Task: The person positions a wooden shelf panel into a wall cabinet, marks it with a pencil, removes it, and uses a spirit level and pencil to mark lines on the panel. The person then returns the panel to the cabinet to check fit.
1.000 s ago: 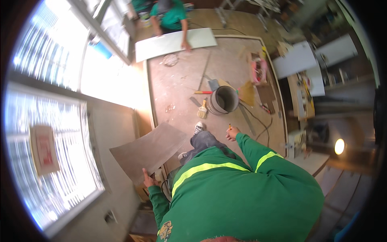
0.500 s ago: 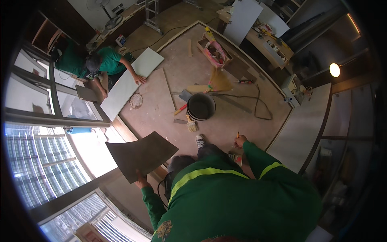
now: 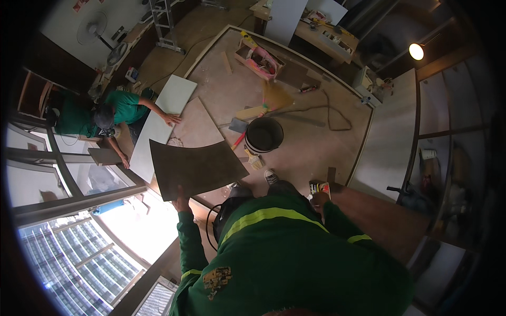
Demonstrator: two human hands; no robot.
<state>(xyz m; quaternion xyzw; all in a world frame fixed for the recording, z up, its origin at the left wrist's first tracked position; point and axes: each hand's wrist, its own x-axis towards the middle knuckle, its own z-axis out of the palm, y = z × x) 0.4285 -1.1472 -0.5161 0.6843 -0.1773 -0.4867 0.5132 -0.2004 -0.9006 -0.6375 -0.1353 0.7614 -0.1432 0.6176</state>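
My left hand [image 3: 182, 203] grips a dark, curved sheet [image 3: 197, 164] by its near edge, at the left of my body. My right hand [image 3: 320, 199] is low at my right side, beside a colourful printed container [image 3: 319, 187]; its fingers are partly hidden, and what they hold cannot be made out. Past my feet are a dark bucket [image 3: 264, 134], a paintbrush [image 3: 255, 160], a red-handled tool [image 3: 237, 141], a grey blade [image 3: 236, 124] and a straw broom [image 3: 277, 96].
A co-worker [image 3: 120, 110] leans over a white board [image 3: 176, 89] at left. A pink-lined toolbox [image 3: 259, 59], cable [image 3: 345, 125] and ladder [image 3: 163, 29] are ahead. A long panel [image 3: 386, 137] lies right, a glazed frame [image 3: 31, 155] and bright window [image 3: 79, 263] left.
My view has turned toward the right. The sheet in my left hand is raised farther forward, and my right hand has moved down and right to beside the colourful container.
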